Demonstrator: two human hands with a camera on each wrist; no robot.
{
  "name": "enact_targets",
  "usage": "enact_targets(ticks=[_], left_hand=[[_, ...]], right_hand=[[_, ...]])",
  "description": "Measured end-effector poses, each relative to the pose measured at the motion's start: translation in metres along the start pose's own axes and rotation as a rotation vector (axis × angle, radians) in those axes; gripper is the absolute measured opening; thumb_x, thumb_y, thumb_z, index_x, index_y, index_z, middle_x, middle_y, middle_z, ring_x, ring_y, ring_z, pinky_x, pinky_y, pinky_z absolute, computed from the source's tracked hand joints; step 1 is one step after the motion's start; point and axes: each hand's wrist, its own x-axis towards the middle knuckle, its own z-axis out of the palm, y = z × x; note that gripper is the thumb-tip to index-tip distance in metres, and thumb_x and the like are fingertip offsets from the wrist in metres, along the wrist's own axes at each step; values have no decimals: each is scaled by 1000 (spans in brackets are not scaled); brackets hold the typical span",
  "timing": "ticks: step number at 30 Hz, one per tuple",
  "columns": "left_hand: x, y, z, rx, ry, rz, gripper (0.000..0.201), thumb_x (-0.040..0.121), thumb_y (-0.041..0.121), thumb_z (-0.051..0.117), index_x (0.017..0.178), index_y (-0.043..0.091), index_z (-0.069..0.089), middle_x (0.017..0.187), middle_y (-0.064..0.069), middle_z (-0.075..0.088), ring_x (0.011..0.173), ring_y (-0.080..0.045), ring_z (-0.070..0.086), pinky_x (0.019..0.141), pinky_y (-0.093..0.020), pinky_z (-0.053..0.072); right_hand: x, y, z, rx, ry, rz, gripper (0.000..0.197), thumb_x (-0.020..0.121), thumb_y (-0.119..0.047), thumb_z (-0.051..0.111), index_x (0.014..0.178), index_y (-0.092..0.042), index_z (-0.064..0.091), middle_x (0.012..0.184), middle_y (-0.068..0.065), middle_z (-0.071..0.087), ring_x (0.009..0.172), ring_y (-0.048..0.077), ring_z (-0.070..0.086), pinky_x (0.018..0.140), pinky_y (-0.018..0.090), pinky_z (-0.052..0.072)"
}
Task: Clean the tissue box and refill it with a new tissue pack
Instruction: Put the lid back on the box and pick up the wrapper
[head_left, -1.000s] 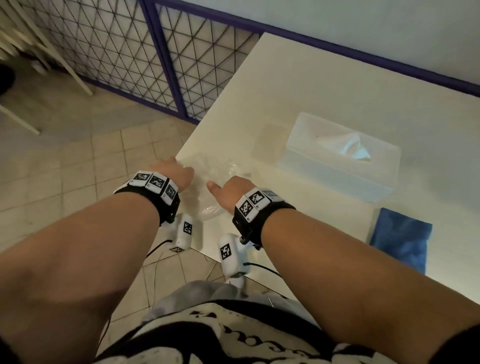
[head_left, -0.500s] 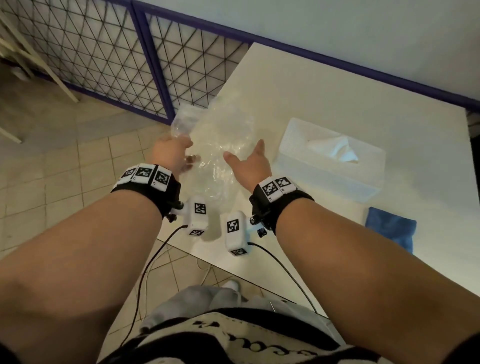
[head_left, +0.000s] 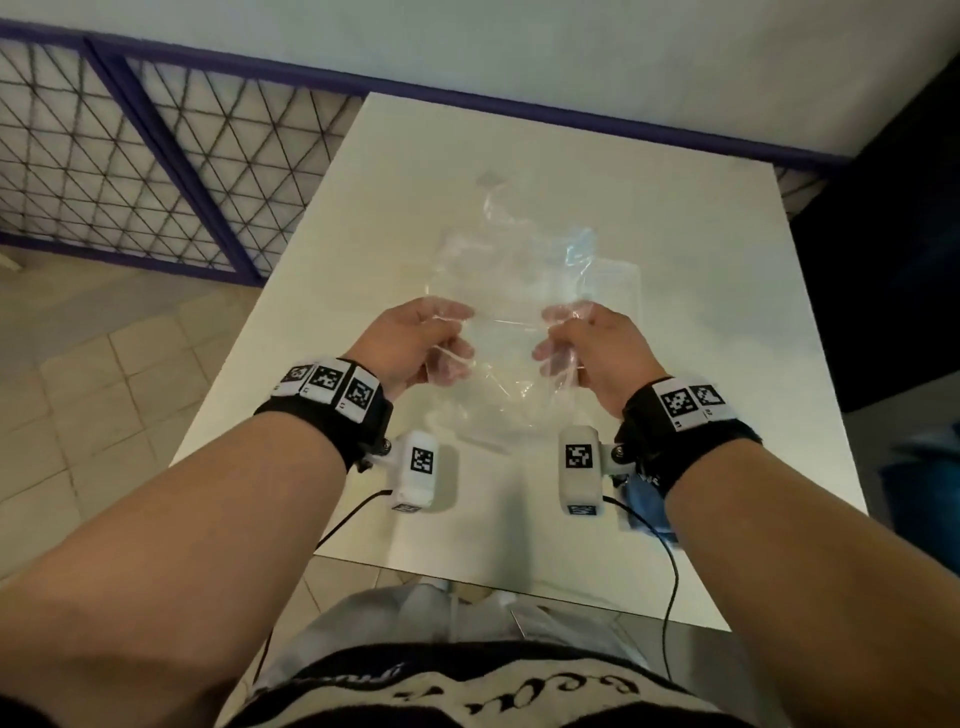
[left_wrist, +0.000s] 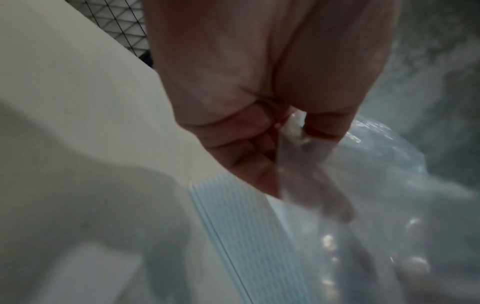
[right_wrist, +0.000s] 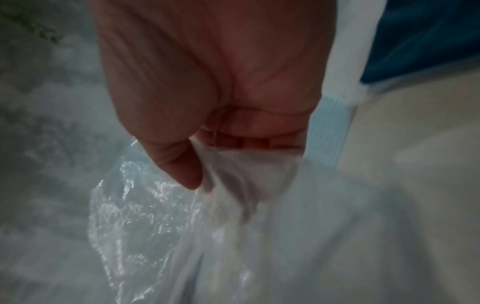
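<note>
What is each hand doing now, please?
Left hand: fingers curled, pinching the clear plastic wrapper.
Right hand: fingers curled, pinching the same wrapper's other side.

The head view is dimly and evenly lit by soft indoor light with a greenish-grey cast; the pale tabletop is the brightest area, faint shadows are cast beneath the wrist-worn cameras, and the right edge is lost in near-black. Straight lines are bowed towards the borders by the wide-angle lens, and slight motion blur is seen on the mesh fence. Both wrist views are darker, grainy and heavily smeared, with small glints of glare caught on the crinkled clear plastic wrapper and nothing rendered in sharp focus.
</note>
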Motion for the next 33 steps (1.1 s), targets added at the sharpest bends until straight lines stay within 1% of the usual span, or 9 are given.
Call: enact_targets(ticks=[5, 11, 15, 17, 19, 21, 26, 29, 33], left_hand=[[9, -10, 24, -27, -23, -47, 31, 95, -2, 43, 108, 17, 65, 73, -11, 73, 54, -17, 66, 48, -21, 49], [15, -13, 47, -191, 40, -105, 33, 91, -10, 48, 71, 12, 63, 67, -6, 60, 47, -12, 50, 37, -12, 42], [18, -14, 50, -171, 78, -64, 34, 88, -15, 42, 68, 8, 55, 62, -5, 58, 51, -17, 50, 40, -18, 45], [19, -14, 51, -168, 100, -38, 35, 88, -17, 40, 67, 7, 54, 57, -3, 59, 47, -16, 50, 38, -18, 44], [19, -14, 49, -217, 120, -46, 34, 89, -15, 40, 69, 7, 56, 62, -5, 61, 52, -19, 48, 40, -19, 47], [20, -13, 44, -333, 103, -98, 31, 93, -7, 39, 79, 11, 61, 77, -8, 66, 61, -25, 59, 48, -25, 54], [22, -15, 34, -377, -62, -247, 18, 97, 39, 45, 101, 24, 56, 97, -10, 68, 74, -34, 68, 70, -44, 56], [22, -15, 43, -120, -66, -175, 15, 94, 7, 52, 95, 22, 53, 82, -6, 59, 54, -19, 58, 54, -32, 54], [24, -16, 44, -68, -40, -91, 20, 92, -3, 54, 84, 12, 64, 91, -8, 64, 69, -22, 67, 52, -27, 55]], right_hand=[[-7, 23, -31, 145, 67, 44, 33, 86, 1, 51, 111, -20, 56, 72, 12, 68, 55, 19, 58, 51, 28, 48], [-9, 29, -40, 360, 97, 109, 23, 89, 9, 51, 84, -11, 58, 85, 6, 62, 70, 16, 60, 55, 23, 52], [-5, 30, -49, 703, 22, 263, 30, 88, -31, 41, 79, -8, 58, 84, 8, 65, 78, 29, 60, 72, 41, 52], [-4, 28, -49, 613, -56, 286, 39, 84, -49, 50, 89, -11, 60, 95, 8, 68, 82, 30, 65, 70, 44, 54], [-2, 27, -46, 444, -101, 257, 13, 86, -26, 60, 95, -15, 61, 100, 6, 65, 79, 27, 66, 66, 39, 55], [1, 29, -42, 329, -80, 173, 27, 84, 6, 54, 94, -18, 59, 91, 5, 62, 68, 19, 62, 61, 32, 53], [5, 31, -37, 185, 52, 58, 29, 78, 16, 60, 71, -12, 64, 73, 3, 61, 65, 14, 59, 52, 17, 47], [9, 33, -35, 121, 109, 40, 26, 78, 12, 63, 71, -14, 67, 76, 1, 64, 69, 12, 57, 54, 14, 45], [9, 31, -34, 140, 116, 49, 17, 77, -2, 73, 84, -17, 69, 85, 1, 66, 76, 17, 62, 73, 32, 56]])
